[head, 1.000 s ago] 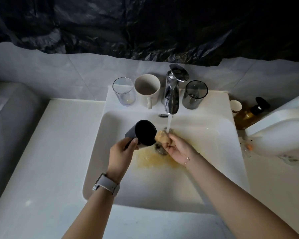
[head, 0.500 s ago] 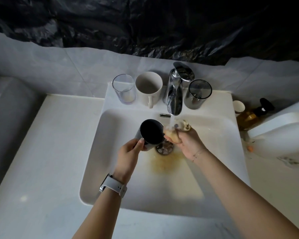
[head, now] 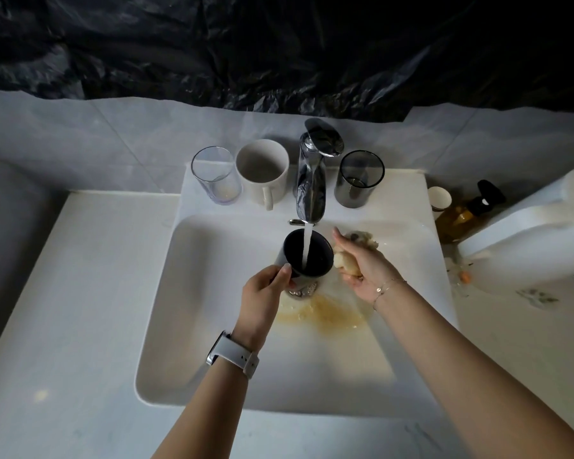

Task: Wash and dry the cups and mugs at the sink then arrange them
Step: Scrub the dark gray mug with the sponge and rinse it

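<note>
While my left hand (head: 265, 286) grips the black cup (head: 307, 255) under the tap (head: 310, 180), my right hand (head: 362, 263) clutches a sponge (head: 343, 261); three vessels beside that tap look unwashed, I judge

The left hand (head: 262, 293) now holds the dark cup (head: 307, 253) mouth-up under the tap (head: 310, 180), where a second ago it sat tilted off to the left of the water stream (head: 307, 246); the water now falls straight into it, past the fingertips at its lower side. The right hand (head: 362, 263), gripping the sponge (head: 345, 260), is now clear of the stream, to its right.
</note>
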Demonstrator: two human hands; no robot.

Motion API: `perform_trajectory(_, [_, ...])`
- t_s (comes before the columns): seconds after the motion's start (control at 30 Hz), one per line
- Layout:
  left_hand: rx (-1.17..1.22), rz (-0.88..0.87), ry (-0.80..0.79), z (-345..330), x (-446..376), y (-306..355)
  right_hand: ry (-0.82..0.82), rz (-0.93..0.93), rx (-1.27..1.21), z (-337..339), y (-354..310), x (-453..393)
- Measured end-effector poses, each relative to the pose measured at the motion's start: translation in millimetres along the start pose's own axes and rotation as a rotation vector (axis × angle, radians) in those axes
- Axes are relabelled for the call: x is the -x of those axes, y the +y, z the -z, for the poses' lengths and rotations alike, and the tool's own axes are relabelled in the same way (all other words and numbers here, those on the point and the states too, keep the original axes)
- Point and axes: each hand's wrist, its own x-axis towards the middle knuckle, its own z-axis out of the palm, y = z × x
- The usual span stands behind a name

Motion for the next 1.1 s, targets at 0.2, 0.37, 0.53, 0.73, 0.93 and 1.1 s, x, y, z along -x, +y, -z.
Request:
perform_trajectory(0.2, [0.001, -0.037, 0.03, 6.1, 2.0, -1.2, 0.008, -0.126, -0.124, -5.6, 11.7, 0.1])
perform_trajectory(0.37, [-0.014, -0.051, 0.048, 22.8, 11.1, 5.1, 0.044, -0.045, 0.082, -20.2, 10.3, 1.9])
perform_trajectory(0.53, [0.058, -0.034, -0.016, 39.2, 15.6, -3.7, 0.012, -0.025, 0.048, -43.0, -9.4, 8.8])
perform_trajectory(0.73, [0.185, 0.065, -0.132, 29.5, 18.3, 0.1, -0.092, 0.27, 0.07, -47.9, -20.4, 21.7])
perform_trajectory(0.93, [0.169, 0.042, -0.194, 13.6, 15.2, 9.5, -0.061, 0.401, 0.218, -13.4, -24.4, 32.9])
perform_trajectory(1.1, [0.014, 0.007, -0.184, 5.7, 14.0, 17.2, -0.193, 0.701, 0.828, -8.5, -24.0, 27.7])
